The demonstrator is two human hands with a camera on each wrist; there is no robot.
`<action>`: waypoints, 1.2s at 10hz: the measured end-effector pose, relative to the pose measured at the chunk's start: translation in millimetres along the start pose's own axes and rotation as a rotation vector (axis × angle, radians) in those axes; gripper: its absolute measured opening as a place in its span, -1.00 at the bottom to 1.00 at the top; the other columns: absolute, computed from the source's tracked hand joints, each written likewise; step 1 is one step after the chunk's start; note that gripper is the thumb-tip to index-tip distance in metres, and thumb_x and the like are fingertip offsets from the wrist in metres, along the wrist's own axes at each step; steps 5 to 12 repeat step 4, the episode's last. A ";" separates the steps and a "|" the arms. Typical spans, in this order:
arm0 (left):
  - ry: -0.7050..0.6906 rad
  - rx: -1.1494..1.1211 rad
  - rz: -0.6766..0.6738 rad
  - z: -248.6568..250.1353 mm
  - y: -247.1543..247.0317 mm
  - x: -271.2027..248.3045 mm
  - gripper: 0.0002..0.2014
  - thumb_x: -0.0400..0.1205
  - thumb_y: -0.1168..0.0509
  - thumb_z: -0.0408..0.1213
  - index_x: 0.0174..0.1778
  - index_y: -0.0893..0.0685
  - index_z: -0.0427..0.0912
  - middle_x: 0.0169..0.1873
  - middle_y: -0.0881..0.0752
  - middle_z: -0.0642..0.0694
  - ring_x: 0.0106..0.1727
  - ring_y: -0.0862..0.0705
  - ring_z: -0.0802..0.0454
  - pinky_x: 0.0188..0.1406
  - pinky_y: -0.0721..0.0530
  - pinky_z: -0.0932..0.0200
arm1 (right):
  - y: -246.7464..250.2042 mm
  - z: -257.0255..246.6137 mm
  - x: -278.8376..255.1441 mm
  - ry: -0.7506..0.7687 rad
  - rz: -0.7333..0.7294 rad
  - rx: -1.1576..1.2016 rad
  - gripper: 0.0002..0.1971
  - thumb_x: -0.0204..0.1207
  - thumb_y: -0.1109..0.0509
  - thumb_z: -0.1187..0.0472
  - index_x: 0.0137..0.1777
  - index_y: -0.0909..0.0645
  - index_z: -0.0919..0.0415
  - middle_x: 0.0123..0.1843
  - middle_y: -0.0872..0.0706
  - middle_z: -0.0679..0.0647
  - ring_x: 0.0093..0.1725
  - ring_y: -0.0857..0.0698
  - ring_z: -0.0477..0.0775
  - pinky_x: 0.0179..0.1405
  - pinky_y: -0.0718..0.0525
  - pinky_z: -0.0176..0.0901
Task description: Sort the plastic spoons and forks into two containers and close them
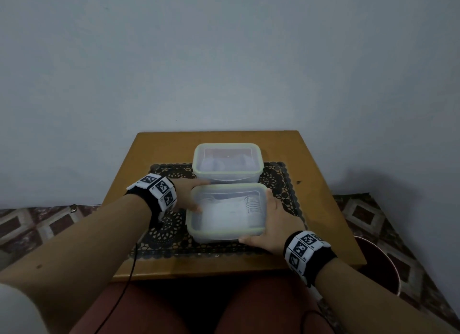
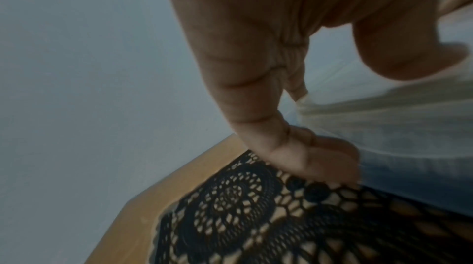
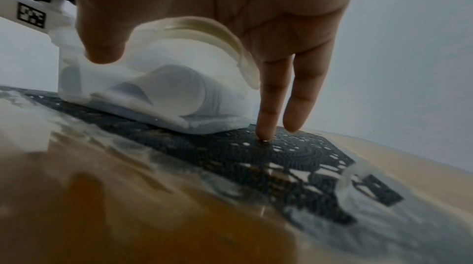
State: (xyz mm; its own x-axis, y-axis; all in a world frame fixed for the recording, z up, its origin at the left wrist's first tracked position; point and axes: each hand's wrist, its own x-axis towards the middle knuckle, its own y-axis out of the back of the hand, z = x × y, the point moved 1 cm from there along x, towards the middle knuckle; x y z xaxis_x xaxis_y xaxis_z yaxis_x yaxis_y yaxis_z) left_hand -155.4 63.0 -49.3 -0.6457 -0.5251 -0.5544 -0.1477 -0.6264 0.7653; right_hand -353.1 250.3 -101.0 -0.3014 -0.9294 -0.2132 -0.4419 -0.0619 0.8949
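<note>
Two translucent containers with pale green-rimmed lids stand on a black lace mat [image 1: 169, 230]. The far container [image 1: 227, 163] is lidded, with blurred white cutlery inside. The near container [image 1: 225, 214] is also lidded and holds a stack of white spoons [image 3: 179, 90]. My left hand [image 1: 185, 196] grips its left side, thumb on the lid and fingers [image 2: 314, 159] curled against the wall [image 2: 384, 126]. My right hand [image 1: 273, 224] lies on its front right corner. There the palm [image 3: 256, 15] covers the lid rim, the thumb rests on the front, and straight fingers [image 3: 268, 106] point down to the mat.
A small wooden table [image 1: 323, 209] stands against a plain wall. A dark red round bin [image 1: 380, 266] sits on the patterned floor at the right. A black cable [image 1: 132, 264] hangs over the table's front edge beside my knees.
</note>
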 end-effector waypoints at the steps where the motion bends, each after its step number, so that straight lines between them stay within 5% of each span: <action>1: -0.032 -0.225 0.172 -5.3 -15.8 -15.2 -0.23 0.58 -0.46 -0.17 0.67 -0.21 0.01 0.58 -0.38 -0.07 0.54 -0.42 -0.11 0.50 -0.43 -0.02 | 3.3 -3.7 -3.3 0.006 -0.010 0.023 0.43 -0.14 -0.40 -0.65 0.61 0.38 -0.20 0.48 -0.39 0.04 0.32 -0.59 0.18 0.15 -0.69 0.20; 3: 0.130 -0.435 0.558 -21.5 -58.3 -49.0 -0.36 0.65 -0.33 0.01 0.63 -0.28 0.01 0.39 -0.57 -0.07 0.31 -0.62 -0.04 0.17 -0.61 0.15 | 21.2 -12.1 -18.5 -0.005 -0.031 -0.151 0.29 -0.02 -0.22 -0.71 0.66 0.18 -0.13 0.59 -0.25 0.04 0.47 -0.43 0.19 0.32 -0.54 0.16; 4: 0.119 -0.353 0.528 -46.0 -78.9 -89.4 -0.56 0.64 -0.32 0.06 0.44 -0.49 0.10 0.26 -0.65 0.09 0.19 -0.64 0.15 0.12 -0.58 0.31 | 40.5 -12.3 -40.2 0.132 -0.042 -0.036 0.11 0.19 -0.19 -0.63 0.69 -0.04 -0.10 0.64 -0.17 -0.09 0.57 -0.28 0.04 0.50 -0.40 0.03; 12: 0.119 -0.353 0.528 -46.0 -78.9 -89.4 -0.56 0.64 -0.32 0.06 0.44 -0.49 0.10 0.26 -0.65 0.09 0.19 -0.64 0.15 0.12 -0.58 0.31 | 40.5 -12.3 -40.2 0.132 -0.042 -0.036 0.11 0.19 -0.19 -0.63 0.69 -0.04 -0.10 0.64 -0.17 -0.09 0.57 -0.28 0.04 0.50 -0.40 0.03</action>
